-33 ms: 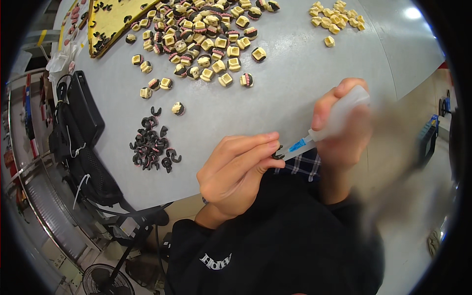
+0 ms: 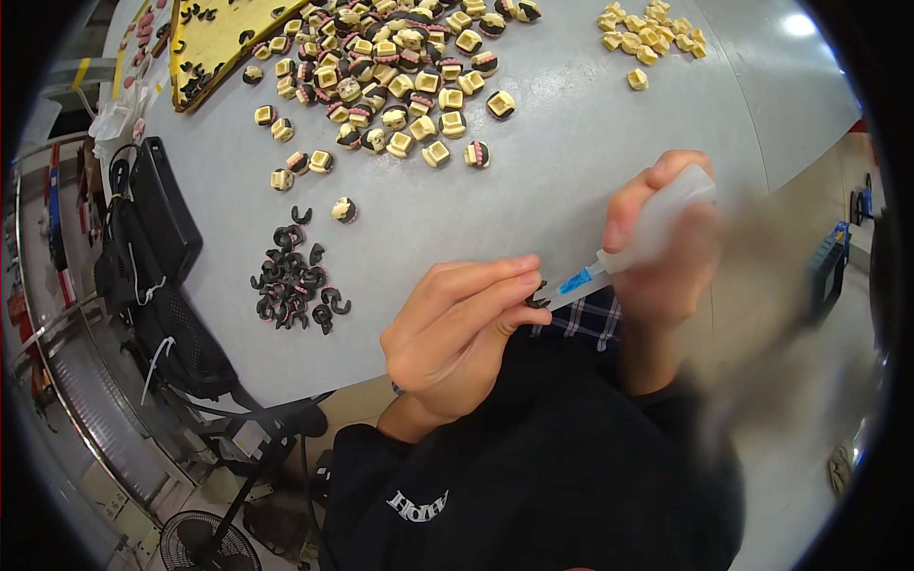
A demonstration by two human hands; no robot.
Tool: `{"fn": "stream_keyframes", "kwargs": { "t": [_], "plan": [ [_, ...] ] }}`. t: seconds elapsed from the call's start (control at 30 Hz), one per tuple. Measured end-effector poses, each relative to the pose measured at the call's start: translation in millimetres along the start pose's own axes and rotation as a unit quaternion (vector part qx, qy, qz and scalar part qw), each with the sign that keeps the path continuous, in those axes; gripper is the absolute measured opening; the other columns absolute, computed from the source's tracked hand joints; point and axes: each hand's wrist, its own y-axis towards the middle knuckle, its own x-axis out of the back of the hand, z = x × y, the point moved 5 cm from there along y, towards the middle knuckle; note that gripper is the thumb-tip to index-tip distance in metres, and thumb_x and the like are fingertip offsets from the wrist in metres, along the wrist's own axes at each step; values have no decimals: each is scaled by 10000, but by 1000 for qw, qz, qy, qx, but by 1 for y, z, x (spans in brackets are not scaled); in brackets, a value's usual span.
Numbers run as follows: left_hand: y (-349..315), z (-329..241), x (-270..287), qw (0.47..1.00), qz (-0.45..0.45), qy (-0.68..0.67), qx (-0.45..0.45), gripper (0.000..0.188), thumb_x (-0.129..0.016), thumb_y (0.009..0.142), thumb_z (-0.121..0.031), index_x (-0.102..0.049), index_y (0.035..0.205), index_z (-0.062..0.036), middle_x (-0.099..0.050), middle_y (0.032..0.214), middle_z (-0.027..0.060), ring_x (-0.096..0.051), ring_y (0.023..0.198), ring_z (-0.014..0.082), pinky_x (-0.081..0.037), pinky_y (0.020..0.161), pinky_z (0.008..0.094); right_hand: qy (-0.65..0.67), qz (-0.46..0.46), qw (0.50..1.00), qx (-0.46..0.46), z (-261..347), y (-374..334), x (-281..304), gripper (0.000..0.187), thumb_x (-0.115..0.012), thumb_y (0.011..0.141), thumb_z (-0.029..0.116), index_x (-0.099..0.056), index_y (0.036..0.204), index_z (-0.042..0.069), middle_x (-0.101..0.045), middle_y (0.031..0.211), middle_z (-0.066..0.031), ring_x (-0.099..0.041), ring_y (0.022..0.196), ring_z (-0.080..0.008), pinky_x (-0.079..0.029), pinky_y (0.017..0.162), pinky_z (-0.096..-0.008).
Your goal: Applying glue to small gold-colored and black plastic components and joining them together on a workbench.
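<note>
Between the thumb and fingertips of my left hand (image 2: 460, 333) is pinched a small black curved piece (image 2: 539, 295), mostly hidden by the fingers. My right hand (image 2: 671, 243) is wrapped round a translucent white squeeze bottle (image 2: 657, 224), which is tilted down to the left. Its blue needle tip (image 2: 575, 281) points at the black piece; whether they touch I cannot tell. To the left of my hands lies a pile of loose black curved pieces (image 2: 290, 278), some with pink edges.
Many cream, black and pink assembled pieces (image 2: 400, 86) are heaped on the grey table (image 2: 533, 205). Small cream pieces (image 2: 649, 36) lie at the far right, a yellow tray (image 2: 224, 43) at the far left. A black device with cables (image 2: 167, 214) stands along the left edge.
</note>
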Motion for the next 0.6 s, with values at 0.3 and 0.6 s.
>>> {"fn": "stream_keyframes", "kwargs": {
  "t": [0.3, 0.6],
  "plan": [
    [-2, 0, -1, 1000, -2, 2, 8, 235, -623, 641, 177, -659, 846, 66, -649, 857, 181, -599, 729, 196, -486, 557, 215, -4, -14, 1000, 14, 0, -1, 1, 402, -440, 941, 402, -428, 981, 2, -607, 646, -121, -438, 468, -40, -314, 420, -159],
    [-1, 0, -1, 1000, -9, 0, -4, 242, -608, 634, 190, -658, 837, 69, -647, 848, 183, -600, 722, 197, -491, 551, 214, -13, -21, 1000, 8, -1, -1, 3, 406, -444, 937, 411, -434, 976, 8, -605, 634, -112, -392, 440, -25, -283, 404, -158]
  ]
}}
